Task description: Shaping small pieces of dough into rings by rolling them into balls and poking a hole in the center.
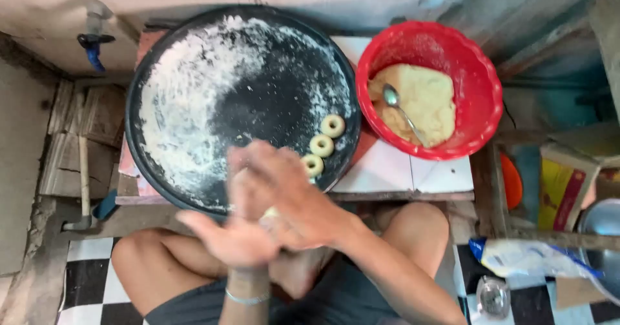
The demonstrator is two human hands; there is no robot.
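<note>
My left hand lies palm up under my right hand, and a pale lump of dough is pressed between the two palms. The hands are blurred by motion. Just beyond them sits a large round black tray dusted with white flour. Three small dough rings lie in a row on its right side. To the right stands a red bowl holding yellowish dough with a metal spoon stuck in it.
A white board lies under the tray and bowl. A blue tap is at the far left wall. Packets, a plastic bag and a metal pot crowd the right. My bare knees rest on a checkered floor.
</note>
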